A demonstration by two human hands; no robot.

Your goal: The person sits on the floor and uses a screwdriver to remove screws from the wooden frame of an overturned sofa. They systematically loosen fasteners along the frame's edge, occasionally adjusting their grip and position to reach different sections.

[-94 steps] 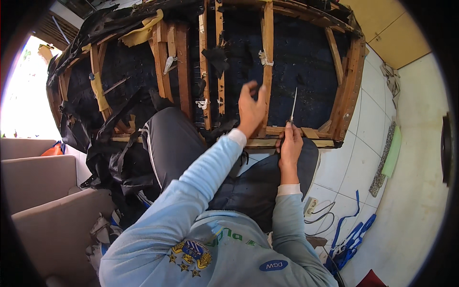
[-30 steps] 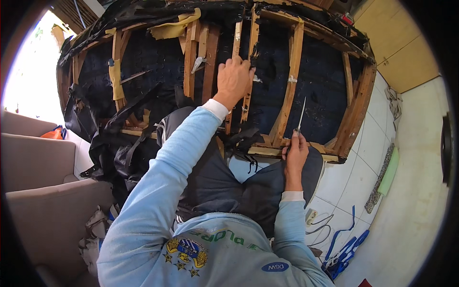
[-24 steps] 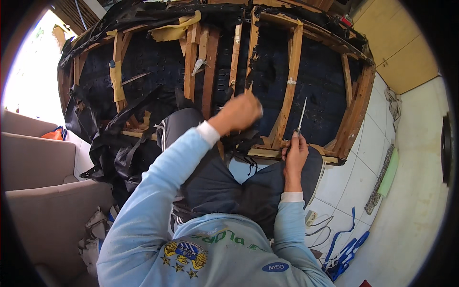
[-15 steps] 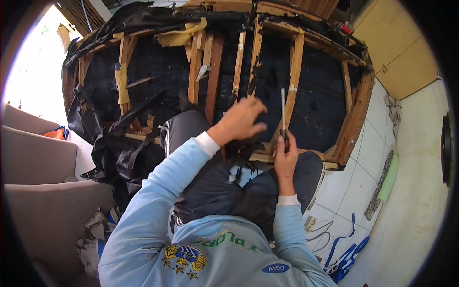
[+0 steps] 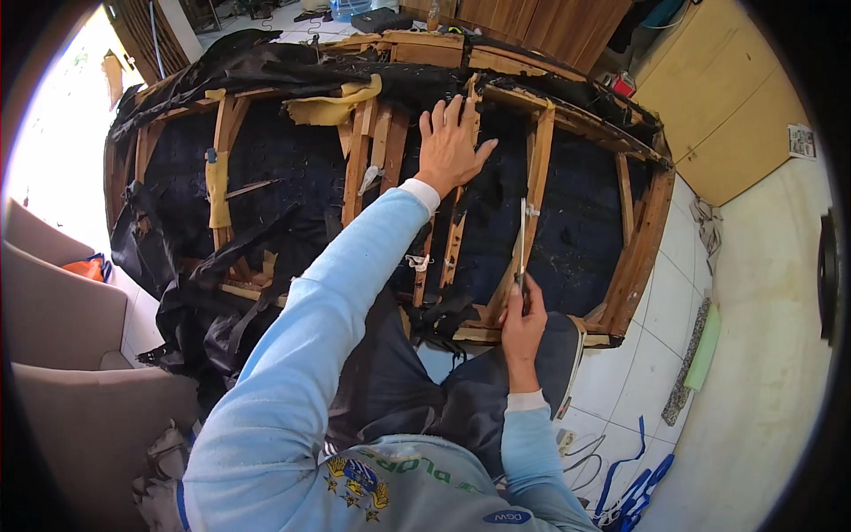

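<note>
The left hand (image 5: 454,152) is spread wide, palm down and fingers fanned, over the upper part of a wooden frame (image 5: 647,244); whether it presses on the wood or only hovers there, I cannot tell. The right hand (image 5: 523,330), nearer the body and to the right of the left one, is closed around the lower end of a slim metal tool (image 5: 522,239), whose pale shaft points away from the person, toward the far side of the frame. The frame lies in front of both hands and stretches well beyond them on either side. A narrow slat (image 5: 454,238) runs from the left hand back toward the body, while a thicker crosspiece (image 5: 540,164) passes just beyond the right hand, behind the tool's shaft as seen from above. A white scrap (image 5: 418,262) sits on the near side of the left hand. To that hand's left hangs a piece of yellow foam (image 5: 341,103), and farther left, nearer the body, loose black fabric (image 5: 226,310) lies bunched.
</note>
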